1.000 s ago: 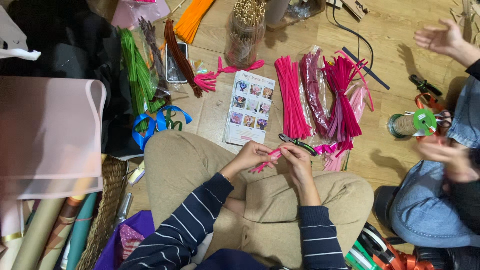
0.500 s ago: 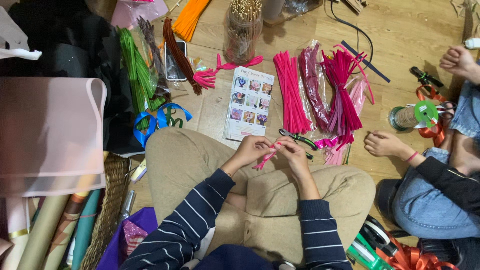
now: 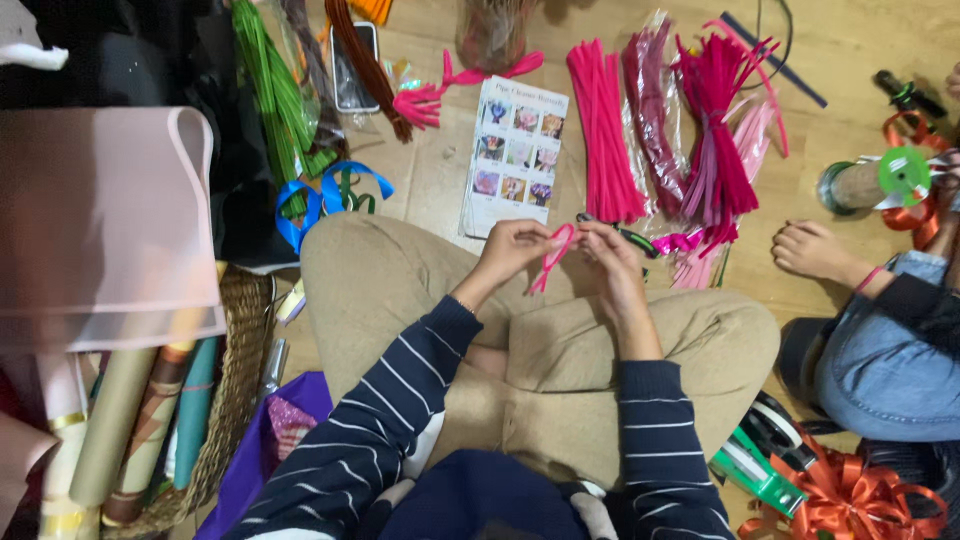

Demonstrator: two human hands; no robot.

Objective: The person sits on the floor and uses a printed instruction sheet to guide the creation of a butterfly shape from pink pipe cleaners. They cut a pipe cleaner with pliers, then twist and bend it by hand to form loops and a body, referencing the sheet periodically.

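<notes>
Head view: left hand [image 3: 513, 246] and right hand [image 3: 606, 250] both pinch 1 bent pink pipe cleaner [image 3: 552, 258] above the lap.

Craft supplies counted on a wooden floor.
Four bundles of pink and red pipe cleaners [image 3: 600, 130] far right, one green bundle [image 3: 265, 85] far left, one instruction sheet [image 3: 515, 155], one phone [image 3: 352, 65], two blue ribbon loops [image 3: 320, 195].

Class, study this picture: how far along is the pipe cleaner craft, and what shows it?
Early on. Done: bundles are laid out, like the bright pink bundle, with the picture sheet. In hand: left hand and right hand bend one pink pipe cleaner into a loop. Left: no finished piece shows.
</notes>
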